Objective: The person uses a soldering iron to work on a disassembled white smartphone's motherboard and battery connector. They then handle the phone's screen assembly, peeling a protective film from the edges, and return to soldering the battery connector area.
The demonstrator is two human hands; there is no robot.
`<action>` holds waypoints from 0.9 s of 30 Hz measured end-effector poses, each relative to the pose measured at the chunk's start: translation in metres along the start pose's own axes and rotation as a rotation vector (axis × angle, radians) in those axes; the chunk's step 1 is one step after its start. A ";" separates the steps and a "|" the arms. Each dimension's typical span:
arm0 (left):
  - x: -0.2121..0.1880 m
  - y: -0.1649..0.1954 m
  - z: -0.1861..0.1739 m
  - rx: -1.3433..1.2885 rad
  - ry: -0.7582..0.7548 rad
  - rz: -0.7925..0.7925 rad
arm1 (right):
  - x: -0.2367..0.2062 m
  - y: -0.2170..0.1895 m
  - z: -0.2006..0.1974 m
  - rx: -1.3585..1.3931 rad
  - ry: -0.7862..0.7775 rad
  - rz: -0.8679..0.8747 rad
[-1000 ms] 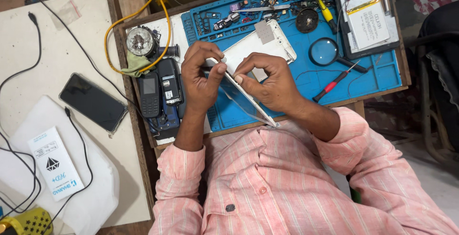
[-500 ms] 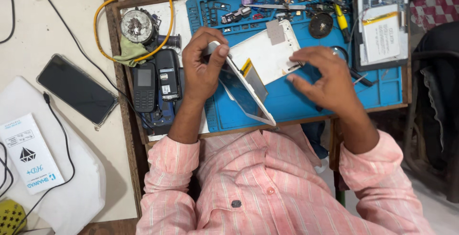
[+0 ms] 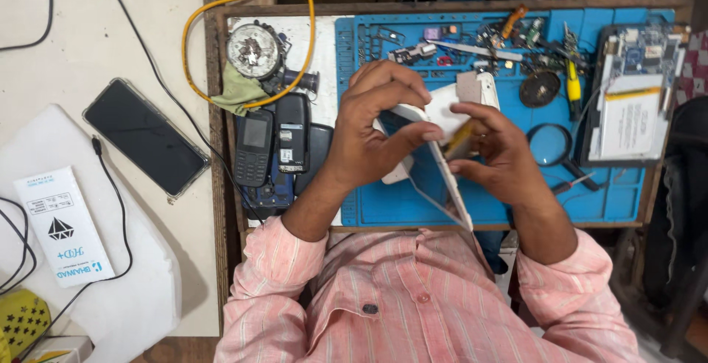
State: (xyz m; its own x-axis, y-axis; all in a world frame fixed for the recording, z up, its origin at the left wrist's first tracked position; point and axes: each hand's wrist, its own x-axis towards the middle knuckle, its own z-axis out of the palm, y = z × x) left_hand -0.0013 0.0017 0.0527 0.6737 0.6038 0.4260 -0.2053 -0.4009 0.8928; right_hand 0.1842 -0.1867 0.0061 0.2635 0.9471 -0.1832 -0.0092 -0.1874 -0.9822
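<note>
- I see the left hand point(image 3: 369, 138) curled over the top of a white tablet point(image 3: 442, 123), fingers closed on its thin lifted panel point(image 3: 446, 182).
- The panel stands on edge, tilted, its lower corner reaching the near rim of the blue mat point(image 3: 383, 204).
- Right hand point(image 3: 501, 160) sits on the other side of the panel, fingers pinched at its edge; something yellowish shows between them, too hidden to identify.
- Most of the tablet body is covered by both hands; I can't tell how far the panel is separated from it.
- Mat lies on the wooden worktop point(image 3: 221, 112); its far side is a clutter of small tools and parts, too small to sort out.
- Magnifier point(image 3: 549, 145) is just right of the right hand, partly behind it.
- Two keypad phones point(image 3: 273, 145) lie left of the mat; a black smartphone point(image 3: 144, 136) lies well apart on the white surface.
- Circuit board tray point(image 3: 634, 101) lies at the right end of the mat.
</note>
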 end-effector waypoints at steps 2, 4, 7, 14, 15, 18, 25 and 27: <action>0.005 -0.006 -0.006 -0.009 -0.019 0.027 | -0.001 0.002 -0.009 0.038 0.072 0.021; 0.009 -0.017 -0.010 -0.086 -0.024 0.013 | -0.002 -0.001 -0.014 0.033 0.121 -0.051; 0.011 -0.037 -0.008 -0.266 0.014 -0.047 | -0.006 -0.017 -0.015 -0.257 0.201 -0.249; 0.004 -0.063 -0.005 -0.340 0.041 -0.179 | -0.003 -0.048 0.021 -0.533 0.292 -0.576; 0.002 -0.062 -0.009 -0.350 0.034 -0.213 | -0.002 -0.048 0.028 -0.581 0.286 -0.605; -0.004 -0.059 -0.018 -0.276 0.045 -0.233 | -0.001 -0.047 0.046 -0.716 0.231 -0.652; -0.025 -0.060 -0.029 -0.393 0.118 -0.499 | 0.004 -0.025 0.074 -0.778 0.104 -0.718; -0.027 -0.065 -0.026 -0.510 0.171 -0.531 | 0.006 -0.019 0.081 -0.772 0.092 -0.699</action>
State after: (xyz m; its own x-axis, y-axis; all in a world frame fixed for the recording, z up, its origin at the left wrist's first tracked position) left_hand -0.0250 0.0293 -0.0134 0.6628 0.7420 -0.1002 -0.2149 0.3167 0.9239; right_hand 0.1083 -0.1562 0.0201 0.0458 0.8911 0.4515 0.7837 0.2482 -0.5694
